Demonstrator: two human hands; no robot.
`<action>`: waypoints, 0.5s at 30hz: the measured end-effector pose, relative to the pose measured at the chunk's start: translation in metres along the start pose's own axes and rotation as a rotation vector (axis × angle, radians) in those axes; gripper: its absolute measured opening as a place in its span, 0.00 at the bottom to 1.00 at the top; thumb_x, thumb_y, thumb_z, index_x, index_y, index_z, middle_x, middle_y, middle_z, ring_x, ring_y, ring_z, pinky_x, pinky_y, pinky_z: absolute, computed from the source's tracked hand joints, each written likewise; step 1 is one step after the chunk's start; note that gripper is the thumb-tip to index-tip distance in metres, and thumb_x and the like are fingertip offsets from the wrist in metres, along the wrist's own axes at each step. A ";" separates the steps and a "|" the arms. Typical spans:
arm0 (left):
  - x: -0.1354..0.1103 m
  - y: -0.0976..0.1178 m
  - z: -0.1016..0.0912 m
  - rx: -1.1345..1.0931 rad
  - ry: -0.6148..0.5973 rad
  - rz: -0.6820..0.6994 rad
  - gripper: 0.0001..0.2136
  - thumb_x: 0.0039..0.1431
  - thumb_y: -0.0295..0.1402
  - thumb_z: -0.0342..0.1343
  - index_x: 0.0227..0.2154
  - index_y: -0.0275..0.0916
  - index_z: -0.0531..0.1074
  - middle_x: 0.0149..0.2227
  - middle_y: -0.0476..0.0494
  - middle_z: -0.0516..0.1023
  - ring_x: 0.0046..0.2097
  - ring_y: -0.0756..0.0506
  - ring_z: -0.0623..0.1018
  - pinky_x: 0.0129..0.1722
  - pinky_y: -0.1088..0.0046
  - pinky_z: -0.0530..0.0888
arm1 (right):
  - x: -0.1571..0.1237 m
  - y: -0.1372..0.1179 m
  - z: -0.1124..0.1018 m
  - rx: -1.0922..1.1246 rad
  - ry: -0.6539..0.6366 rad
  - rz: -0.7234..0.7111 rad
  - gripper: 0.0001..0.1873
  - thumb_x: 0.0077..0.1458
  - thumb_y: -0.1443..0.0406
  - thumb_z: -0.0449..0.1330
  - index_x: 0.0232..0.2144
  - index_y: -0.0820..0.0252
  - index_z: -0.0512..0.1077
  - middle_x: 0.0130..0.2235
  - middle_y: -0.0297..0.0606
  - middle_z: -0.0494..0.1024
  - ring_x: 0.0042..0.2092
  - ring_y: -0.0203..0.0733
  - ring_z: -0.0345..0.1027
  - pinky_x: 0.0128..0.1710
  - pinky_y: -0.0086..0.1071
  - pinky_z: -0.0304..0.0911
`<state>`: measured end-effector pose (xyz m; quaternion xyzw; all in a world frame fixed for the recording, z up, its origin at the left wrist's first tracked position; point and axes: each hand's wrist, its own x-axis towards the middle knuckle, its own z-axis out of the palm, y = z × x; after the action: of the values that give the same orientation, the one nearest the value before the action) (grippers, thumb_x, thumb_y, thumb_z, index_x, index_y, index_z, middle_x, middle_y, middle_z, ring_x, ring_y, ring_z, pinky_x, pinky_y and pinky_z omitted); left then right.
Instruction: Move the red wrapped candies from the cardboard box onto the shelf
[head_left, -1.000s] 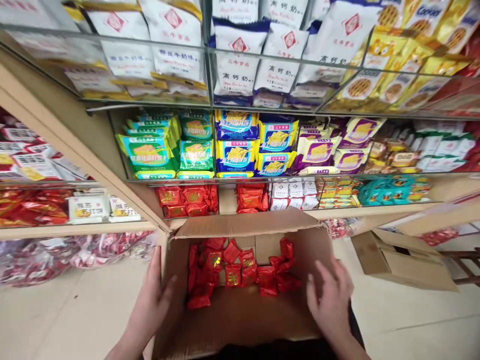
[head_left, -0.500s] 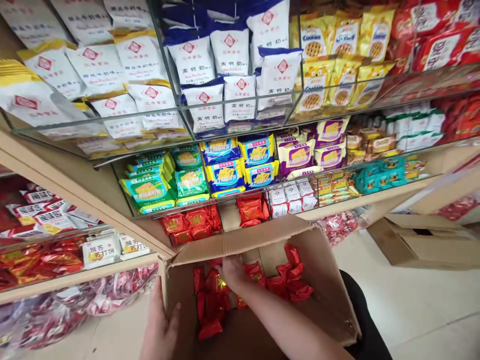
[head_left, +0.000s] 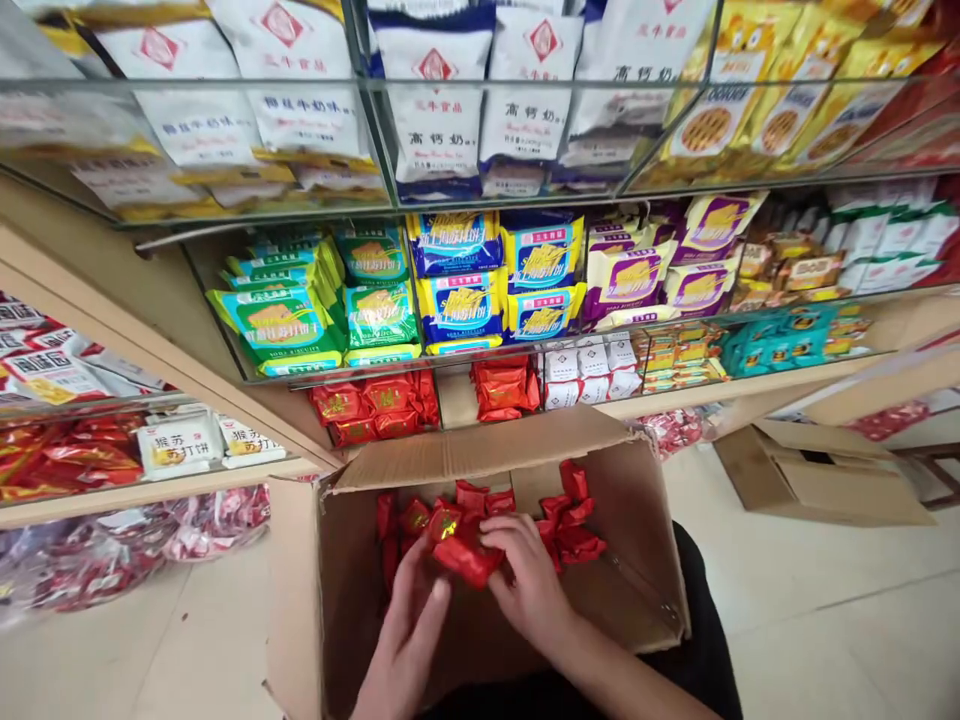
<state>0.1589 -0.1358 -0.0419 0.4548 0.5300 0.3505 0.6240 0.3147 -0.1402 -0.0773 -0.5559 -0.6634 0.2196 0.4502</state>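
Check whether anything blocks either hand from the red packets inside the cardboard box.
Nothing visible does: the right hand grips red packets, and the left hand is close beside them, contact unclear. The far flap of the cardboard box lies beyond the packets, not between them and either hand.

This is a shop, seemingly for packaged snacks: wood-and-glass shelves [head_left: 757, 384] are stocked in rows, each kind grouped together, with white bags [head_left: 439, 110] along the top of the frame, yellow cookie packets [head_left: 735, 90] at upper right and green soda-biscuit packs [head_left: 277, 320] left of centre.
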 end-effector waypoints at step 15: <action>0.015 0.019 -0.006 0.041 -0.242 -0.089 0.15 0.47 0.34 0.55 0.40 0.40 0.66 0.44 0.44 0.71 0.46 0.45 0.69 0.47 0.67 0.65 | 0.009 -0.020 -0.013 0.525 -0.160 0.468 0.08 0.50 0.62 0.54 0.31 0.61 0.69 0.30 0.35 0.73 0.33 0.36 0.66 0.33 0.28 0.62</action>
<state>0.1564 -0.1147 -0.0292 0.4822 0.4776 0.2541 0.6891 0.3146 -0.1405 -0.0519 -0.5392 -0.4722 0.5225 0.4617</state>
